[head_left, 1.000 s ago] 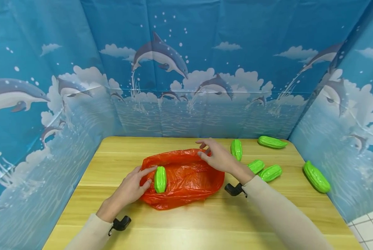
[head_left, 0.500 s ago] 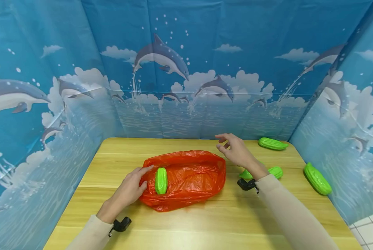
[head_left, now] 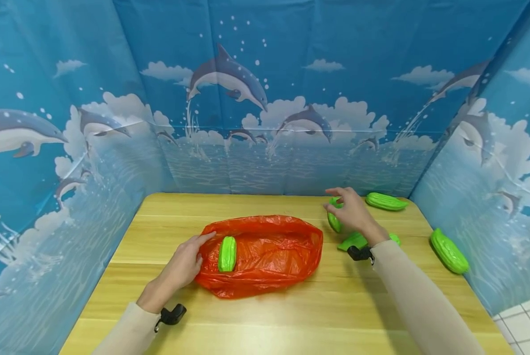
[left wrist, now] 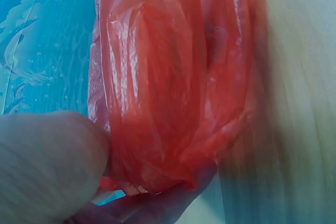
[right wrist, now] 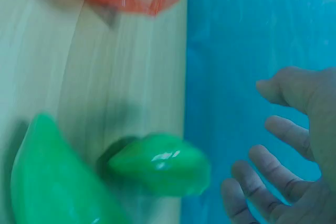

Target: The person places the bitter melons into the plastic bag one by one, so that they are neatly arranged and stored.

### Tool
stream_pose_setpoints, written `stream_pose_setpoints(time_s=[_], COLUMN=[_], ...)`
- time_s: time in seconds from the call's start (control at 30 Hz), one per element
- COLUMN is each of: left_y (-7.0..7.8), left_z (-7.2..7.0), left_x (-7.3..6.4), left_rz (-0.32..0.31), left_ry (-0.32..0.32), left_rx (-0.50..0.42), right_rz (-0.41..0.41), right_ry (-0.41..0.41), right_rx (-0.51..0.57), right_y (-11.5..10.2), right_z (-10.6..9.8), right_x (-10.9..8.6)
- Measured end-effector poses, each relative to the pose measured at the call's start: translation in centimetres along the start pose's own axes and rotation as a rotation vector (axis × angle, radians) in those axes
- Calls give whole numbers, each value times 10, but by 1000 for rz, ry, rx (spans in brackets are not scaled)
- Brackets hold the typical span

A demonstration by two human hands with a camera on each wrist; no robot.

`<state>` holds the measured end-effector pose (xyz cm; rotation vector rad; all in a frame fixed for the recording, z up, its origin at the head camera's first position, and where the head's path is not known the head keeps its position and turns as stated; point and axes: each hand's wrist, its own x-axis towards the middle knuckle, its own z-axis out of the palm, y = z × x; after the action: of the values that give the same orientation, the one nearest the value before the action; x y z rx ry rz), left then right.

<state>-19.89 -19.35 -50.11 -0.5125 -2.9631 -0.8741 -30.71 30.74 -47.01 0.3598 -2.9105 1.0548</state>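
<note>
A red plastic bag [head_left: 265, 283] lies with its mouth spread open, and one bright green, ridged bitter melon [head_left: 227, 254] rests inside near its left end. My left hand [head_left: 181, 264] holds the left edge of the bag; the left wrist view shows the bag's film [left wrist: 157, 77] running between thumb and fingers. To the right of the bag, my right hand [head_left: 354, 212] hovers with spread, slightly bent fingers beside another bitter melon [head_left: 333, 222], which it partly covers. In the right wrist view a gap separates the hand [right wrist: 283, 166] from that melon [right wrist: 163, 166].
More bitter melons lie at the right: one under the right wrist [head_left: 353, 241], one partly hidden by the sleeve [head_left: 395, 239], one at the back [head_left: 386, 201] and one near the right edge [head_left: 449, 251]. A dolphin-print curtain [head_left: 265, 162] encloses the wooden table [head_left: 256, 325].
My right hand has moved right, from above the bag's far right edge to the bitter melon beside it. My left hand has stayed at the bag's left edge, shifting slightly left.
</note>
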Motion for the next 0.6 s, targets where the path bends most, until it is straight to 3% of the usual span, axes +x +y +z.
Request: stream_pose_setpoints(time_s=[0.2, 0.37, 0.6], left_y=[1, 3, 5], left_z=[3, 5, 5], left_x=[3, 3, 3], left_rz=[25, -7, -22], left_ry=[12, 4, 0], left_rx=[5, -10, -13], right_rz=[87, 135, 124], right_ry=[-21, -51, -104], right_rx=[-10, -28, -40], right_y=[27, 39, 51], right_z=[0, 0, 0], right_x=[-2, -1, 7])
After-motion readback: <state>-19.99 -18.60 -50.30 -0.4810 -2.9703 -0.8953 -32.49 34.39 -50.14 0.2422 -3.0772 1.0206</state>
